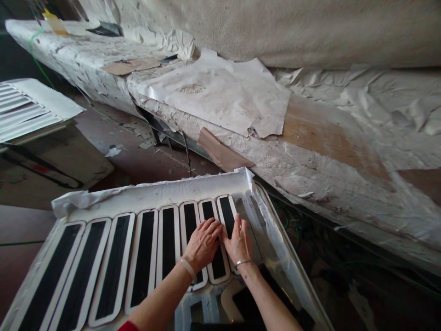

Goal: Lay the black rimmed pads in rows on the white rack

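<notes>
Several long rounded frames with black centres (143,241) lie side by side on a white-covered board (165,186). My left hand (203,243) rests over the frames near the right end of the row, its fingers bent and close together. Just right of it, my right hand (239,241) touches the rightmost frame (227,209), thumb toward my left fingers. Whatever lies under the fingertips of either hand is hidden. Below my right forearm sits another piece with a pale rounded rim (228,299).
A long paper-covered bench (310,174) runs behind the board, with a large white sheet (220,94) and brown cardboard (222,149) on it. A yellow bottle (54,22) stands at the far left. More pale strips (24,110) lie on a box at left.
</notes>
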{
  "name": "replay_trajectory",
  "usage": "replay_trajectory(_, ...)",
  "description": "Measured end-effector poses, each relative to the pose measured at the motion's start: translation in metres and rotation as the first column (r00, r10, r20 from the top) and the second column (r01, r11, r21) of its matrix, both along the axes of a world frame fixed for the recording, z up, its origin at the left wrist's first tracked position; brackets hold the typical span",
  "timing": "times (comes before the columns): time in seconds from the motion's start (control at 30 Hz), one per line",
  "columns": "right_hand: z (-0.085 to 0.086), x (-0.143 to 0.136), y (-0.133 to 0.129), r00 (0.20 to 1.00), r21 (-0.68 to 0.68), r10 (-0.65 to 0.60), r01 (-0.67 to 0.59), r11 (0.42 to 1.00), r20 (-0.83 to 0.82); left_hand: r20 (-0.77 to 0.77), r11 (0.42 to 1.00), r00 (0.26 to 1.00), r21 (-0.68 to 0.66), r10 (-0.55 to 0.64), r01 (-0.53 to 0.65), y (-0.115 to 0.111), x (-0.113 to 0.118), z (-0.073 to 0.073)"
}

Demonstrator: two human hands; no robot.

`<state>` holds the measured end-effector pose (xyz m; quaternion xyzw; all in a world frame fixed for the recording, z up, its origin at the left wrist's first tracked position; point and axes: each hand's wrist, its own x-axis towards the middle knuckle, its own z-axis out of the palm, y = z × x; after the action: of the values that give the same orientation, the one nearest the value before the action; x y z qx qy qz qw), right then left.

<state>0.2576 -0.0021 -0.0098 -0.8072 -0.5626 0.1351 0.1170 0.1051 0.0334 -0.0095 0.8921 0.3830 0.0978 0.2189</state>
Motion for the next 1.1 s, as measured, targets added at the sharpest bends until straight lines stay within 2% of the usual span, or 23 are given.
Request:
replay_trajectory(0.17, 0.004, -0.001, 0.000, 0.997, -0.029, 0.045, -0.043, 0.999, 0.062, -0.003, 1.000, 1.000, 0.009, -0.009, 0.009, 0.001, 0.000, -0.001)
replay_trajectory(0.5, 0.007, 0.005, 0.001, 0.998, -0.069, 0.059, -0.056, 0.996, 0.036, -0.046, 0.993, 0.999, 0.116, -0.004, 0.009, 0.002, -0.001, -0.005)
replay_trajectory(0.87, 0.021, 0.010, 0.005, 0.991, -0.135, 0.079, -0.064, 0.989, 0.111, -0.071, 0.992, 0.994, 0.103, 0.079, -0.072, -0.009, 0.018, 0.004)
replay_trajectory(1.1, 0.011, 0.013, -0.003, 0.989, -0.168, 0.097, -0.077, 0.983, 0.116, -0.129, 0.994, 0.987, 0.069, 0.091, -0.082, -0.016, 0.016, 0.001)
